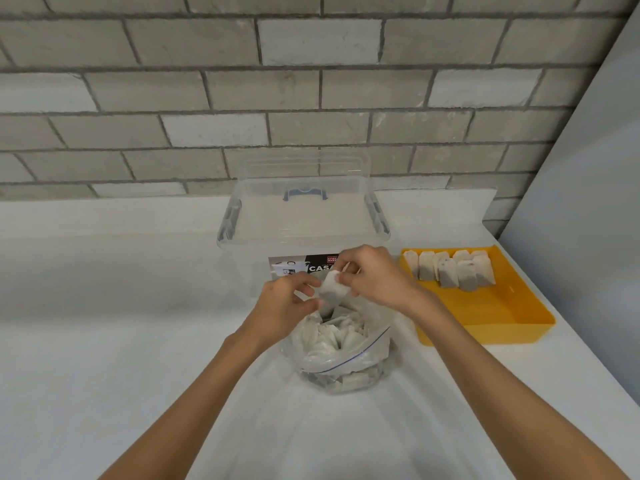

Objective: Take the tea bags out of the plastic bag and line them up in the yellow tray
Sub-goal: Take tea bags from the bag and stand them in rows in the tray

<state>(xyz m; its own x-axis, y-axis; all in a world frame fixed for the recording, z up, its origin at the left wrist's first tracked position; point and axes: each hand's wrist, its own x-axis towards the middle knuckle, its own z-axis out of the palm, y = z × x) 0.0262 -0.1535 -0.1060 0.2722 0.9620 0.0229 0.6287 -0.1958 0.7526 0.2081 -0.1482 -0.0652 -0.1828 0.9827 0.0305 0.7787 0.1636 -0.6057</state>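
One readable text only: white capitals "CAS" on dark band of a paper label (294, 269), on front of clear lidded storage box (301, 220) near back edge of counter (104, 306), middle. Rest of word cut off behind right hand (375, 277) and pinched tea bag (334, 289). Small red logo block (331, 259) just above letters, top right of label, two lines of tiny white print, too blurred to read. Left part of label pale grey with small product picture and tiny dark marks, illegible.
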